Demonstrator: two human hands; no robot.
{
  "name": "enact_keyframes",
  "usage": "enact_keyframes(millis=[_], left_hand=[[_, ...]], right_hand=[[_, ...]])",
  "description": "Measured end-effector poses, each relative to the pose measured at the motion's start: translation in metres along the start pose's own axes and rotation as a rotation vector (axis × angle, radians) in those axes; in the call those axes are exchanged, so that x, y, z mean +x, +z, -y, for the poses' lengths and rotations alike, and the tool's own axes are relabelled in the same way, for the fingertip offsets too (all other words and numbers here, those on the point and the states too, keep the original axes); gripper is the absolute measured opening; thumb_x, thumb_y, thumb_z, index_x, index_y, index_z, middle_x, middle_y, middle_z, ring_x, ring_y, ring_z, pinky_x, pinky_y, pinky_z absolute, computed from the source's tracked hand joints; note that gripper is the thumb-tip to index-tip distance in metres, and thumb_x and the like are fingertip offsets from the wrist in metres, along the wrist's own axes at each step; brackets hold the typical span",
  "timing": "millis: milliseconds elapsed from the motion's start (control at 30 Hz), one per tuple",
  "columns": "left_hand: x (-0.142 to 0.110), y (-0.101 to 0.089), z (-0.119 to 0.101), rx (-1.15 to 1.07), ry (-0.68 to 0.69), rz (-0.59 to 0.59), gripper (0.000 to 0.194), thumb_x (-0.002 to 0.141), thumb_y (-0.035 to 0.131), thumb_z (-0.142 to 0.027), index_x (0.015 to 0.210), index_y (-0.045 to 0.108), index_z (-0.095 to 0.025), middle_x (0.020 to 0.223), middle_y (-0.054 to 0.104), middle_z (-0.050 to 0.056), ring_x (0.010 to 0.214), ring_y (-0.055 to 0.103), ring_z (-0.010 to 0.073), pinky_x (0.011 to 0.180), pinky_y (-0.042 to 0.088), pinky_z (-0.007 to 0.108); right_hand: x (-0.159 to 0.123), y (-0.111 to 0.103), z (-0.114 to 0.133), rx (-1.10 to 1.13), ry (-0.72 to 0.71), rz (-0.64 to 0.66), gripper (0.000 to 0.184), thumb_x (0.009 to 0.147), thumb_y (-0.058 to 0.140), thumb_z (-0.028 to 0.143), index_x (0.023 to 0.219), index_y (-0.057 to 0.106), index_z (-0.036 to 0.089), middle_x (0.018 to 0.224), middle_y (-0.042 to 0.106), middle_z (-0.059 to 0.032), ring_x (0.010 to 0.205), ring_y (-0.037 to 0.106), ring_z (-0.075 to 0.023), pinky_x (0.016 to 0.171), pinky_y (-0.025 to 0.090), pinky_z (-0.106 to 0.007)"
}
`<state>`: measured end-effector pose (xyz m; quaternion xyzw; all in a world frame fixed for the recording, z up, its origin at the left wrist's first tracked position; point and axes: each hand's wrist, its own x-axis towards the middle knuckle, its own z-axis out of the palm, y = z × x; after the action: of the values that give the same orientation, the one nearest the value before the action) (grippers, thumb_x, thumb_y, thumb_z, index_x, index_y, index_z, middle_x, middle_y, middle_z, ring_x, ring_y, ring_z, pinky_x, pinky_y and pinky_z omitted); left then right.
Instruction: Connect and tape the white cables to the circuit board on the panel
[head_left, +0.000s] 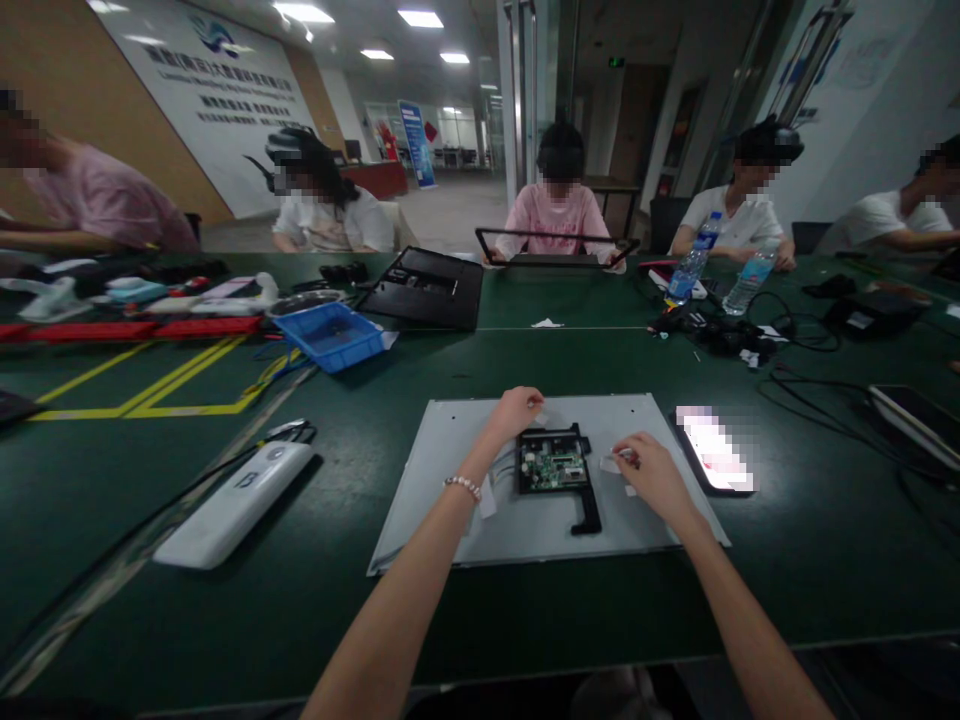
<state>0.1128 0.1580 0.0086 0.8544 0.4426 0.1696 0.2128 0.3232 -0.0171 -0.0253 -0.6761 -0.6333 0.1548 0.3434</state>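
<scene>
A flat pale panel [465,430] lies on the green table before me. Near its middle sits a green circuit board [553,466] in a black plastic bracket [587,512], with thin wires leading off to the left. My left hand [517,412] is closed in a pinch just above the board, beside a small whitish piece; what its fingertips hold is too small to make out. Right of the board, my right hand [651,472] pinches a small whitish strip [610,464] close to the panel. Another white strip [487,498] lies by my left forearm.
A phone [714,450] with a lit screen touches or nearly touches the panel's right side. To the left lie a white power bank [236,505] and cables. Farther back are a blue tray [330,335], a black panel [424,288], bottles [694,258] and seated people.
</scene>
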Motion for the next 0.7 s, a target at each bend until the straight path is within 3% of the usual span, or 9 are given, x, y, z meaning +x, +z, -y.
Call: enact_keyframes(millis=[167, 300, 433, 567, 700], left_hand=[[-0.035, -0.028, 0.002, 0.110, -0.080, -0.056, 0.029, 0.080, 0.049, -0.020, 0.105, 0.062, -0.016, 0.107, 0.062, 0.010, 0.103, 0.057, 0.0219, 0.093, 0.040, 0.031], [-0.078, -0.043, 0.012, 0.167, -0.199, -0.025, 0.039, 0.074, 0.057, -0.030, 0.107, 0.059, -0.009, 0.100, 0.062, 0.016, 0.090, 0.061, 0.0272, 0.083, 0.045, 0.036], [-0.111, -0.049, 0.021, 0.159, -0.221, 0.068, 0.034, 0.072, 0.053, -0.021, 0.105, 0.060, -0.015, 0.093, 0.064, 0.009, 0.085, 0.062, 0.0212, 0.078, 0.046, 0.028], [-0.123, -0.049, 0.023, 0.080, -0.212, 0.106, 0.040, 0.068, 0.045, -0.004, 0.100, 0.063, -0.019, 0.088, 0.067, 0.003, 0.083, 0.062, 0.0171, 0.077, 0.045, 0.024], [-0.118, -0.053, 0.025, 0.103, -0.204, 0.039, 0.034, 0.071, 0.042, -0.003, 0.089, 0.067, -0.019, 0.090, 0.069, 0.003, 0.087, 0.062, 0.0171, 0.080, 0.045, 0.024]], right_hand=[[0.000, -0.001, 0.003, -0.001, -0.002, 0.006, 0.016, 0.080, 0.049, 0.020, 0.086, 0.064, 0.020, 0.093, 0.058, -0.0060, 0.078, 0.059, -0.0182, 0.074, 0.046, -0.032], [0.000, 0.001, 0.006, 0.008, -0.016, -0.011, 0.018, 0.081, 0.047, 0.020, 0.088, 0.063, 0.021, 0.094, 0.058, -0.0057, 0.081, 0.058, -0.0185, 0.077, 0.045, -0.032], [-0.001, 0.006, 0.007, -0.014, -0.047, 0.001, 0.018, 0.081, 0.048, 0.020, 0.090, 0.063, 0.022, 0.095, 0.059, -0.0058, 0.089, 0.057, -0.0203, 0.082, 0.044, -0.033], [-0.003, 0.007, 0.007, -0.016, -0.066, 0.047, 0.024, 0.079, 0.053, 0.022, 0.101, 0.062, 0.021, 0.099, 0.059, -0.0060, 0.093, 0.056, -0.0205, 0.083, 0.043, -0.033], [-0.005, 0.005, 0.007, 0.001, -0.053, 0.057, 0.024, 0.079, 0.052, 0.021, 0.100, 0.063, 0.020, 0.096, 0.059, -0.0053, 0.082, 0.057, -0.0177, 0.079, 0.045, -0.032]])
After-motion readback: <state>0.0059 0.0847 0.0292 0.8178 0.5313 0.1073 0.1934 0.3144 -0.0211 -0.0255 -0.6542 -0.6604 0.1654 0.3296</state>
